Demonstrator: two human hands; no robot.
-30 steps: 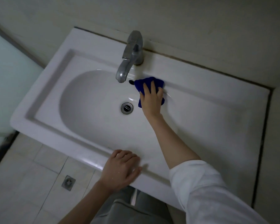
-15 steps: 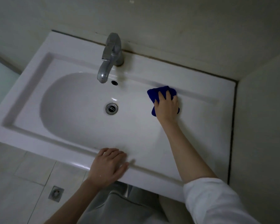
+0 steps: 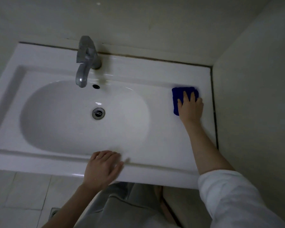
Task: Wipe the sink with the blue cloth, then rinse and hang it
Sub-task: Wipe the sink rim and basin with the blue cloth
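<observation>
A white sink with an oval basin fills the view. On its flat right ledge lies a folded blue cloth, close to the side wall. My right hand presses flat on the cloth, fingers spread over it and covering its right half. At the sink's front rim my left hand rests palm down, fingers apart, holding nothing. A metal tap stands at the back centre, with no water running. The drain sits in the middle of the basin.
A wall rises right beside the sink's right edge, and another runs behind the tap. A dark grout seam borders the sink there. Pale floor tiles with a floor drain lie below left.
My right hand has slid the blue cloth to the right, from beside the tap across the back of the basin to the right ledge. My left hand has stayed on the front rim.
</observation>
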